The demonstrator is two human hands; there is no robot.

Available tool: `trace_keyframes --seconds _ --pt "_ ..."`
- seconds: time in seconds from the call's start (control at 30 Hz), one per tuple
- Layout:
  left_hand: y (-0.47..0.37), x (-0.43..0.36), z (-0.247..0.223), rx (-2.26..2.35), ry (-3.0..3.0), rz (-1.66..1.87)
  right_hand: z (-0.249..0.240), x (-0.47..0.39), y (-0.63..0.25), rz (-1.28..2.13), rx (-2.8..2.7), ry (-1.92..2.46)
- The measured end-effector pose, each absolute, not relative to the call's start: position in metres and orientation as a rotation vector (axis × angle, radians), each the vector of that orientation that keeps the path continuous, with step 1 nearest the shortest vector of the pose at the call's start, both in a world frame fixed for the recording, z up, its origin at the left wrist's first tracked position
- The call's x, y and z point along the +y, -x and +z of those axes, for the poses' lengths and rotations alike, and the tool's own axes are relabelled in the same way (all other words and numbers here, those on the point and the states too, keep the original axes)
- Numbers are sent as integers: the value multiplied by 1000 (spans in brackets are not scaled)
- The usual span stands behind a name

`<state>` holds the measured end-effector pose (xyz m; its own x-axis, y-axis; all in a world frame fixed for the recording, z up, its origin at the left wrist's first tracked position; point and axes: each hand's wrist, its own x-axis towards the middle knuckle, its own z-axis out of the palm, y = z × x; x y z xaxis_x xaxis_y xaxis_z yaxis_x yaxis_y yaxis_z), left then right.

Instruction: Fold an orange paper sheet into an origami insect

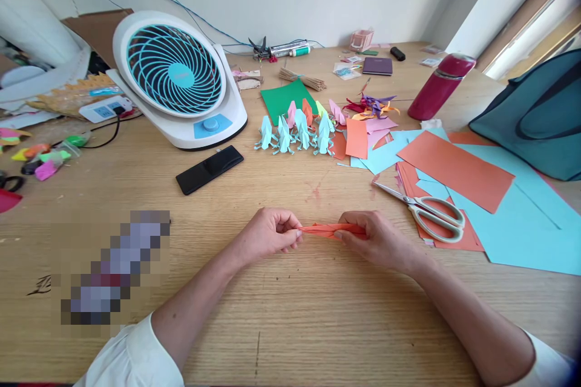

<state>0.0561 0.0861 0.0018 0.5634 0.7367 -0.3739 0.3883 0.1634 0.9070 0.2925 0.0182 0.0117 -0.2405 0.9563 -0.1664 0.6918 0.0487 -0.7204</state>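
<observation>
A narrow folded strip of orange paper (321, 230) stretches between my two hands, just above the wooden table. My left hand (272, 231) pinches its thin left tip between thumb and fingers. Around the wider right end, my right hand (374, 239) is closed, with the thumb pressed along the near side. Part of the paper is hidden behind the right fingers. Beyond the hands stand several folded paper figures (302, 130), light blue in front, with pink, orange and yellow ones behind.
Scissors (436, 211) lie on orange sheets (458, 166) and light-blue sheets (535, 217) at the right. A white fan (233, 115) and a black phone (209, 170) are at the left. Farther back are a green sheet (276, 100), a magenta flask (436, 91) and a teal bag (535, 115).
</observation>
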Motion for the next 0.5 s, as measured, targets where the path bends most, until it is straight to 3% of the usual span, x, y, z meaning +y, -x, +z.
trace_keyframes --seconds 0.5 --pt "-52 87 6 923 -1734 352 12 16 -287 944 -2034 1611"
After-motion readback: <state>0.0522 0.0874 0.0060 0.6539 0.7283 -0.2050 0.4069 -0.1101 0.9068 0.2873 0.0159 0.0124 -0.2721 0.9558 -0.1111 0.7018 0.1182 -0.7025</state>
